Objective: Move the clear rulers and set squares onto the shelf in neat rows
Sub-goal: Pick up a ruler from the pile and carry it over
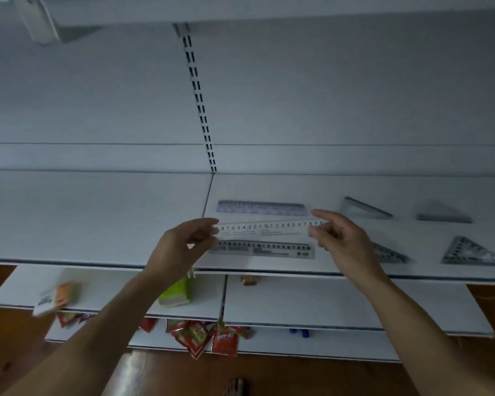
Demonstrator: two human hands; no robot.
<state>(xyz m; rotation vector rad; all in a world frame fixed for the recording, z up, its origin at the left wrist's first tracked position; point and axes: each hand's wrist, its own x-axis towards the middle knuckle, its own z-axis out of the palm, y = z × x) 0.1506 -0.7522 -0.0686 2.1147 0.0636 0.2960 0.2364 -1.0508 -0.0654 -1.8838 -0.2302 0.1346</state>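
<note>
A clear ruler (pixel 269 228) with black numbers hangs level just above the white shelf (pixel 97 218). My left hand (pixel 183 247) pinches its left end and my right hand (pixel 340 238) pinches its right end. On the shelf, one clear ruler (pixel 262 207) lies behind the held one and another ruler (pixel 265 250) lies in front of it. To the right lie several set squares: two at the back (pixel 365 208) (pixel 443 212) and two at the front (pixel 389 252) (pixel 473 251); my right hand partly hides the nearer front one.
A slotted upright (pixel 202 110) runs up the back panel. Lower shelves hold a green box (pixel 177 292), an orange and white pack (pixel 57 298), red snack packets (pixel 200 335) and blue items (pixel 300 332). A wooden floor lies below.
</note>
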